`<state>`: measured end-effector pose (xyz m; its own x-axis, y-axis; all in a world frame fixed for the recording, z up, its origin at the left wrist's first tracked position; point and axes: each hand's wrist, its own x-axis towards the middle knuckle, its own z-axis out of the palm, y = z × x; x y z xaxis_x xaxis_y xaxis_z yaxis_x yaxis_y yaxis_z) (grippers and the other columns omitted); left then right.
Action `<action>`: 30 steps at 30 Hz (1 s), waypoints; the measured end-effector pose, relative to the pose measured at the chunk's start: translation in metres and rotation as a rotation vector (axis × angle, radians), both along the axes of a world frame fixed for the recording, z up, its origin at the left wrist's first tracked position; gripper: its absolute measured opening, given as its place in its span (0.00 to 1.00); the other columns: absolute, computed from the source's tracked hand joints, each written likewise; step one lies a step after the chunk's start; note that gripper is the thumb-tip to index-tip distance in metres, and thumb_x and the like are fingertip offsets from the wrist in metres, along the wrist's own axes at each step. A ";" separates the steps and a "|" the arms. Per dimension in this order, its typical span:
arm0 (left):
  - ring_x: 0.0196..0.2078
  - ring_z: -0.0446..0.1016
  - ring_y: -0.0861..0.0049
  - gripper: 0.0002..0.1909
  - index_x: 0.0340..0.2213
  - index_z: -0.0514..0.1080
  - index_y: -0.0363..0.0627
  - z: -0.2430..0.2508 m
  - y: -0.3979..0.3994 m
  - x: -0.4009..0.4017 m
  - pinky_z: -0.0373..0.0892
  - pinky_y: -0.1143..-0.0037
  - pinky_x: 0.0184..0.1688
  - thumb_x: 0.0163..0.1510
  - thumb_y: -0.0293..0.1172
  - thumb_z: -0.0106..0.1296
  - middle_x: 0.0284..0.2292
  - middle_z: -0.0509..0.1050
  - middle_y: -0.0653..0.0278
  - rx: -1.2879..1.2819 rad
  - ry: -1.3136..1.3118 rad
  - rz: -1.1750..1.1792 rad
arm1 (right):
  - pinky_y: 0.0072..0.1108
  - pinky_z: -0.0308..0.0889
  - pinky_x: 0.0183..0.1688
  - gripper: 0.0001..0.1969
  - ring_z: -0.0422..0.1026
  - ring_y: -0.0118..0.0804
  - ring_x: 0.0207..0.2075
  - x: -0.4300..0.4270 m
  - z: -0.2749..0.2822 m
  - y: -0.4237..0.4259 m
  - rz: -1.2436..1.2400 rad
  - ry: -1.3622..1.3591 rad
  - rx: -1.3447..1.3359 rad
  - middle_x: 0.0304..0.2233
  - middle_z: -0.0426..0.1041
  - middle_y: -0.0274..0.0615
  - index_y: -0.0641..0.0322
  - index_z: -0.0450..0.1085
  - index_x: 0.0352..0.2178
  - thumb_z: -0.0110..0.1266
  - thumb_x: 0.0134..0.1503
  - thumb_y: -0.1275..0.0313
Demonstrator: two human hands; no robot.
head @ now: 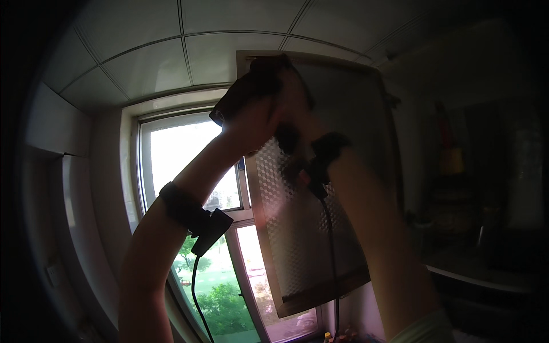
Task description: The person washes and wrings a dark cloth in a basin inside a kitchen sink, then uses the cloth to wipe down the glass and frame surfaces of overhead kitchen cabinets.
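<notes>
Both my arms are raised in front of a framed panel (343, 98) with a patterned, shiny surface, which looks like a cabinet door. A dark cloth (248, 92) is bunched near the panel's upper left corner. My left hand (253, 118) grips the cloth from below, and part of it hangs out to the left. My right hand (296, 96) is beside the left one, overlapping the cloth and the panel. Its fingers are too dark to make out. Each wrist or forearm wears a black strap with a small device (212, 229) and a cable.
A window (188, 163) stands behind the panel on the left, with trees and a road outside. Panelled ceiling (231, 55) runs overhead. Small bottles (328, 336) stand low near the sill. A dark counter (472, 296) lies at the right.
</notes>
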<state>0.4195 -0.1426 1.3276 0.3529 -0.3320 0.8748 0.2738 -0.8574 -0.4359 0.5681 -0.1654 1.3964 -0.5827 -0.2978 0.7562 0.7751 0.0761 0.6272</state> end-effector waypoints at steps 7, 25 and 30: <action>0.39 0.73 0.57 0.14 0.39 0.69 0.36 0.025 -0.027 0.052 0.69 0.65 0.42 0.53 0.31 0.41 0.36 0.73 0.49 0.145 0.239 0.249 | 0.37 0.54 0.56 0.21 0.64 0.53 0.47 0.084 -0.011 -0.025 -0.118 -0.010 0.406 0.43 0.68 0.53 0.61 0.68 0.43 0.48 0.50 0.60; 0.40 0.71 0.55 0.19 0.49 0.63 0.41 -0.063 -0.055 0.024 0.68 0.67 0.44 0.55 0.28 0.43 0.35 0.72 0.46 0.006 0.543 0.293 | 0.47 0.41 0.60 0.22 0.55 0.62 0.55 0.101 -0.151 -0.044 -0.405 0.357 0.050 0.45 0.66 0.59 0.67 0.71 0.40 0.47 0.49 0.61; 0.38 0.72 0.58 0.18 0.42 0.69 0.41 -0.125 -0.023 -0.056 0.69 0.68 0.42 0.46 0.18 0.48 0.37 0.71 0.51 0.107 0.504 0.210 | 0.48 0.39 0.61 0.27 0.53 0.59 0.57 0.010 -0.226 -0.022 -0.229 0.198 -0.159 0.49 0.64 0.54 0.65 0.67 0.46 0.49 0.48 0.56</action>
<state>0.3639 -0.1653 1.2025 0.7872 -0.2870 0.5458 0.1690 -0.7509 -0.6385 0.5778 -0.1870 1.1707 -0.4579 -0.0456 0.8878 0.8890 -0.0298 0.4569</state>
